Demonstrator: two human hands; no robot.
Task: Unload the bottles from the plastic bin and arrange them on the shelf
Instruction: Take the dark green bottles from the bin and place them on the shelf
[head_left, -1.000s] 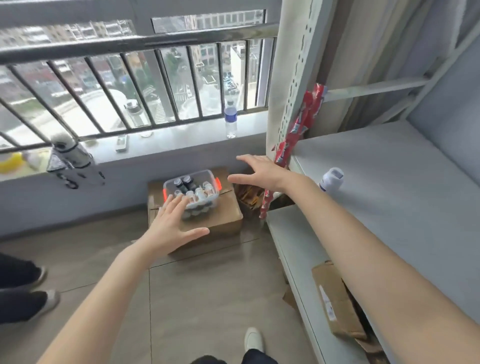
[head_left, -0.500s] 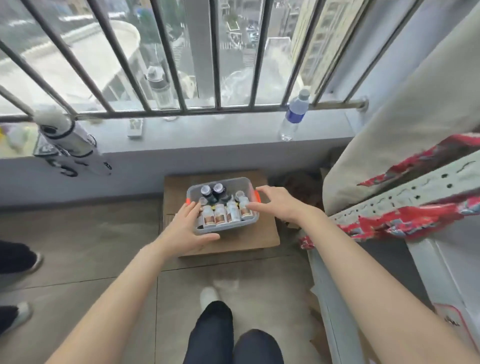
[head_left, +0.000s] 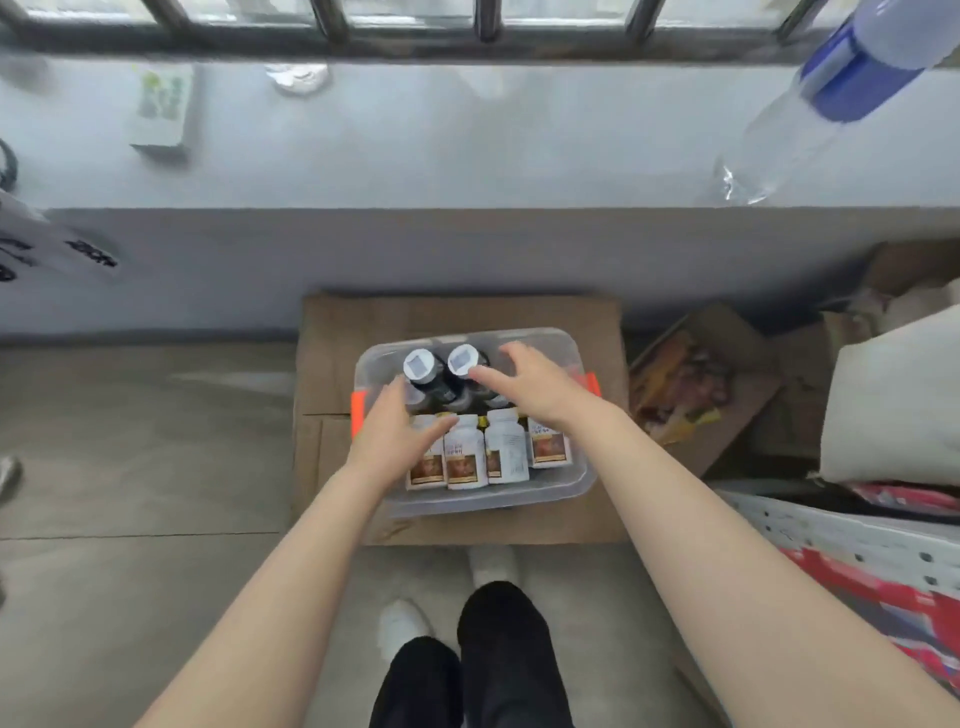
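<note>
Bottles stand upright in the plastic bin, right beneath 2 open, empty hands: right hand spread over the dark far row, left hand over the white near row.

— What sits on the tiled floor?
— A flat brown cardboard box at frame centre, by the wall, and an open carton of packets just beside it on the right.
— And on the box?
— The clear plastic bin with orange latches.
— The grey window ledge along the top?
— A clear water bottle, upper right, and a small green-and-white carton, upper left.
</note>
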